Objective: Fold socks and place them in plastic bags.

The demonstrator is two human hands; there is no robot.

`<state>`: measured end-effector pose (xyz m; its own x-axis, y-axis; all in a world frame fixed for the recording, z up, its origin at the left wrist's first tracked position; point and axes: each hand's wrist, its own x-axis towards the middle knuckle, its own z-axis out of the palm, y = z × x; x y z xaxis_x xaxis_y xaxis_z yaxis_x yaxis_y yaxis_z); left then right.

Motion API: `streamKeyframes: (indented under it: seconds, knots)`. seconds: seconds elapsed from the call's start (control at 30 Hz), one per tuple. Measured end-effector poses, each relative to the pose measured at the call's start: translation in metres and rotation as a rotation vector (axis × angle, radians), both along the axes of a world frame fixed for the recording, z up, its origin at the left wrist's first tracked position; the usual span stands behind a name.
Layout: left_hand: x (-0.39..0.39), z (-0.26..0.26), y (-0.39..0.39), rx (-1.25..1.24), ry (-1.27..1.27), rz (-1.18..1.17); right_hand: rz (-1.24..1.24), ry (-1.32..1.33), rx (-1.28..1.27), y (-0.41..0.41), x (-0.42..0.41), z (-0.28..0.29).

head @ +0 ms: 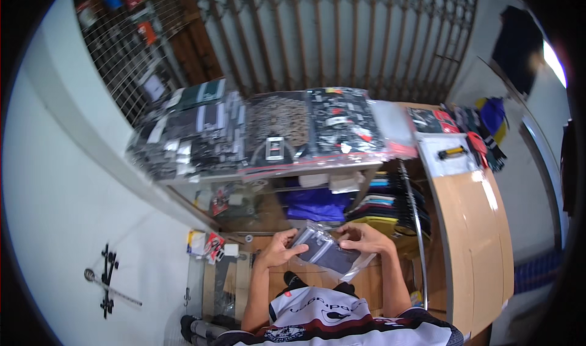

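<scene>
Between my two hands is a clear plastic bag [326, 253] with a folded dark cloth item inside, crossed by pale stripes; it lies tilted in front of my body. My left hand [284, 250] grips its left side, thumb on top. At the upper right of the bag, the thumb and bent fingers of my right hand [364, 240] pinch the plastic. The hands are apart, and the fingertips beneath the bag are hidden.
Piles of bagged dark items [201, 135] cover a glass display counter [219, 177] ahead. A metal clothes rail [414, 217] with hung garments stands to the right, beside a long tan tabletop [476, 236]. Small boxes [197, 244] sit at the lower left.
</scene>
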<state>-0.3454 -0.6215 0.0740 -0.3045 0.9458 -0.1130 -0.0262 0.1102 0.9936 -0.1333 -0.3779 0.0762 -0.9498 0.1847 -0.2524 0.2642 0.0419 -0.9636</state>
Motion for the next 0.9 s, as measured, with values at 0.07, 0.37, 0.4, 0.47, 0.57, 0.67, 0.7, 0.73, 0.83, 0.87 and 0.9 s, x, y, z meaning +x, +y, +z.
streamKeyframes:
  seconds: [0.07,0.37,0.4,0.47,0.57,0.67,0.7,0.73,0.83,0.87,0.9]
  knots:
    - [-0.026,0.004,-0.038,0.103,-0.11,0.174,0.137,-0.043,0.061,-0.002,-0.026,0.005]
    - [-0.1,0.011,-0.134,0.228,-0.275,0.606,0.048,0.083,-0.12,-0.062,-0.138,0.01]
    - [-0.105,0.014,-0.141,0.23,-0.313,0.691,-0.002,0.055,-0.116,-0.07,-0.153,0.021]
    - [-0.115,0.022,-0.155,0.235,-0.351,0.806,-0.045,0.037,-0.164,-0.089,-0.182,0.055]
    - [-0.13,0.044,-0.161,0.371,-0.368,0.976,-0.091,0.14,-0.142,-0.095,-0.223,0.062]
    - [-0.148,0.066,-0.175,0.469,-0.306,0.987,-0.067,0.219,-0.126,-0.106,-0.263,0.091]
    - [-0.154,0.077,-0.179,0.505,-0.239,1.003,-0.056,0.239,-0.132,-0.109,-0.278,0.1]
    - [-0.164,0.086,-0.178,0.556,-0.211,1.005,-0.042,0.244,-0.116,-0.108,-0.29,0.107]
    - [-0.192,0.12,-0.174,0.625,-0.09,1.121,0.01,0.328,-0.281,-0.11,-0.327,0.133]
    - [-0.207,0.128,-0.174,0.626,-0.058,1.145,0.05,0.294,-0.203,-0.1,-0.342,0.135]
    - [-0.221,0.137,-0.173,0.629,-0.05,1.159,0.079,0.343,-0.166,-0.103,-0.355,0.15]
